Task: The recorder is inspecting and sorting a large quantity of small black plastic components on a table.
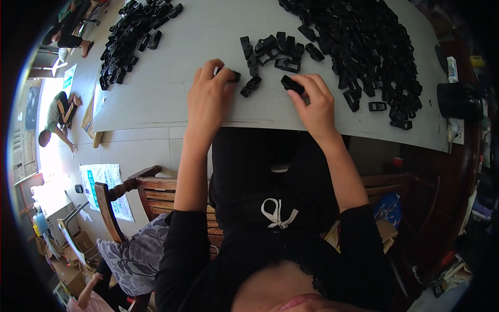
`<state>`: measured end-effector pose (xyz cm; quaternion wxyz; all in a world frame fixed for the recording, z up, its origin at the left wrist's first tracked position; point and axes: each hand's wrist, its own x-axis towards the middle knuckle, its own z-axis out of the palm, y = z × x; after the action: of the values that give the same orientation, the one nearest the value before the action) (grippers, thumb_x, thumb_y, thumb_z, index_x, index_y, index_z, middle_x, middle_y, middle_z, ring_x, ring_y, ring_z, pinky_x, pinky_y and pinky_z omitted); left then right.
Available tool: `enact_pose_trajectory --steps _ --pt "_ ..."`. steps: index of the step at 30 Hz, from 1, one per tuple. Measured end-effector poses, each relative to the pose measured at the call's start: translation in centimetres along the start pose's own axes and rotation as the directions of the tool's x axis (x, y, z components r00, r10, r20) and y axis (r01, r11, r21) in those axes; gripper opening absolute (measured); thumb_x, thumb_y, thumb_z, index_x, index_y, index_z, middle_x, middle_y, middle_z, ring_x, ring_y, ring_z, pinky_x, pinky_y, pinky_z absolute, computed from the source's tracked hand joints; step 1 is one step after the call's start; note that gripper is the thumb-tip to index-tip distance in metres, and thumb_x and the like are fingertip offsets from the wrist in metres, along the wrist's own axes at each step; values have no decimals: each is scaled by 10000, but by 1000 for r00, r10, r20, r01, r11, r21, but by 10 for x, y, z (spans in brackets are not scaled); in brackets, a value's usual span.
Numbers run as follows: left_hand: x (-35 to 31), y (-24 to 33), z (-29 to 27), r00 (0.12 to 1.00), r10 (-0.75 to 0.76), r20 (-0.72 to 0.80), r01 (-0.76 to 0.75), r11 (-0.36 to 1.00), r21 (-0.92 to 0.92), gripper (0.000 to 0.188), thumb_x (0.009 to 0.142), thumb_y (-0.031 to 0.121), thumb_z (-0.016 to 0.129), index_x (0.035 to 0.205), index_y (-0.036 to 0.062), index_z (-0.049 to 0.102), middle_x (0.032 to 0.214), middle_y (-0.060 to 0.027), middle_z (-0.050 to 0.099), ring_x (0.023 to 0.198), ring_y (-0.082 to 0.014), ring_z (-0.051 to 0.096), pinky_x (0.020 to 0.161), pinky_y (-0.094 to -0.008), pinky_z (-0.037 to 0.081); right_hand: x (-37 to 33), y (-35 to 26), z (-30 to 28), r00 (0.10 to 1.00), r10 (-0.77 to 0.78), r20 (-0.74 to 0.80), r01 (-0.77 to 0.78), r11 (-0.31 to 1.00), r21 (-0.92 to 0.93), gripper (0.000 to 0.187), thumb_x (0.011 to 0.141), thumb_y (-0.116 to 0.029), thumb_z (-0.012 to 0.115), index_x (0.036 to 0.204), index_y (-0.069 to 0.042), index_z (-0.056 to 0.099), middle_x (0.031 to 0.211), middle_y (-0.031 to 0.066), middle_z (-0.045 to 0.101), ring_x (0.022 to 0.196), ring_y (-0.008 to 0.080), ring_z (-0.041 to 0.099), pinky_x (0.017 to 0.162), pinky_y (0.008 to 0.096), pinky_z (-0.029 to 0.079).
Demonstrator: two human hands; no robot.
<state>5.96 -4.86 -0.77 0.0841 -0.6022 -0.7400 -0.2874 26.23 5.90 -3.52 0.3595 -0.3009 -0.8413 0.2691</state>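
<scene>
My right hand [316, 104] pinches a small black plastic buckle-like piece [292, 84] between thumb and fingers, just above the table. My left hand [209, 96] is curled, slightly blurred, around another black plastic piece [235, 76], which is partly hidden by the fingers. Between the two hands a single black piece [251, 86] lies on the grey-white table [197, 47]. Beyond it sits a loose cluster of several similar pieces [267, 47], some with open frame shapes.
A large heap of black pieces [364, 41] covers the table's right side. A smaller heap [127, 47] lies at the far left. A black container [459, 101] stands by the right edge. Below are a wooden chair [122, 190] and a patterned cushion [138, 255]. Other people are at the left.
</scene>
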Motion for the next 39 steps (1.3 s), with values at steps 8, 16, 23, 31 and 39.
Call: enact_pose_trajectory --steps 8,16,23,31,39 --pt "-50 3 -17 955 -191 225 265 891 -369 175 758 4 719 839 12 563 1158 -139 523 836 -254 592 688 -352 493 -6 -28 3 998 4 67 -22 964 267 307 764 46 700 1061 -18 659 971 63 627 752 134 581 640 235 470" --pt "-51 15 -5 972 -91 217 200 807 -556 410 722 -54 732 1066 3 516 1081 -134 593 957 -268 641 832 -341 535 -3 -41 17 941 -297 161 253 936 245 313 689 99 701 978 -21 703 913 78 604 789 207 597 645 302 513" --pt "-45 23 -2 967 -44 251 193 771 -606 500 721 -70 687 1164 17 472 1082 -167 585 1017 -340 607 835 -383 502 -2 -38 20 872 -439 217 416 898 144 319 706 30 692 1022 -7 702 1008 85 650 904 249 616 743 353 530" --pt "13 -24 5 999 -13 -51 -15 865 -501 194 812 67 652 1001 34 620 939 -114 616 789 -272 606 724 -352 494 -8 -46 1 868 -426 256 437 899 16 300 794 -129 661 1078 -36 690 1033 100 678 1045 257 623 869 424 493" --pt "59 -21 53 971 -222 84 231 966 -114 298 820 343 700 860 60 614 842 -92 610 748 -289 613 634 -395 475 28 -67 32 921 39 387 126 911 -392 174 866 -239 656 997 -128 631 805 90 624 585 316 622 511 416 482"
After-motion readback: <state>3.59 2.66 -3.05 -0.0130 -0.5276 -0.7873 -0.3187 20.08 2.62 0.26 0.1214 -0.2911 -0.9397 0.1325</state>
